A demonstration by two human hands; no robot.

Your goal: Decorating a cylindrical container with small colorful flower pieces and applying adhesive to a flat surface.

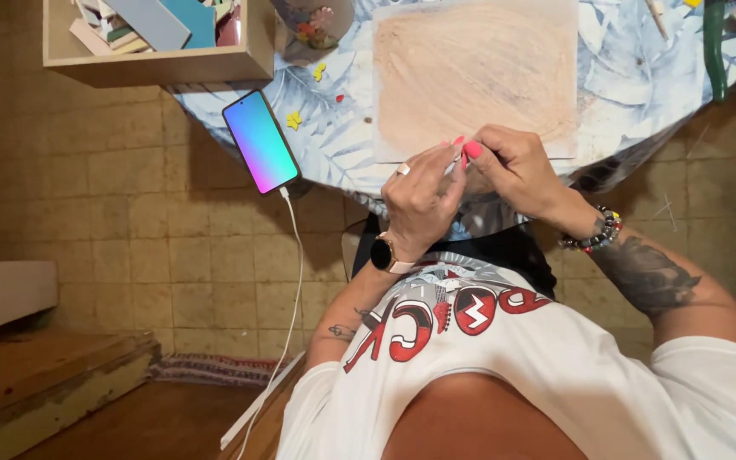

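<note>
White and thin, the small stick-like piece [454, 162] sat pinched between both hands at the near edge of the bench [632, 77]. It looked light and easily snapped, best held near its middle. The left hand [419, 200] and right hand [513, 170] had their fingers [473, 151] closed on it, just below a tan-smeared board [474, 72]; a phone [261, 141] lay nearby.

small thin white object [454, 162], mostly hidden, pinched between fingertips of both hands, just at near edge of beige smeared board [474, 77].
</note>
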